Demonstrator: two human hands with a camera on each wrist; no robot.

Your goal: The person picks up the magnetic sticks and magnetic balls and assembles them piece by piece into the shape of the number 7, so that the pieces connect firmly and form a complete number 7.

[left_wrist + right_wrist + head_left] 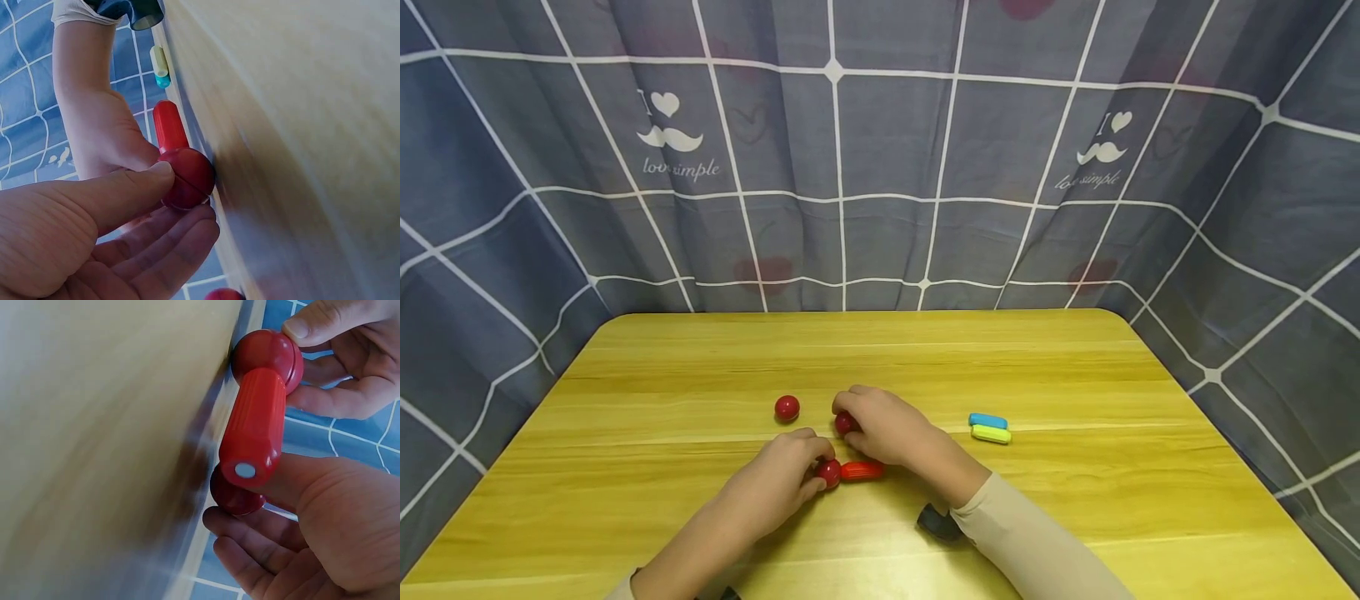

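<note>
My left hand pinches a glossy red ball between thumb and fingers, low on the table. One end of a short ribbed red rod meets that ball; the rod's other end bears a pale round disc, visible in the right wrist view. Just behind the rod, my right hand holds a second red ball with thumb and fingertips. In the right wrist view, the rod partly covers this second ball. A third red ball lies untouched behind my left hand.
To the right of my right hand lie a blue rod and a yellow-green rod, side by side. A dark device sits at the right wrist. The wooden table ends at a grey checked curtain.
</note>
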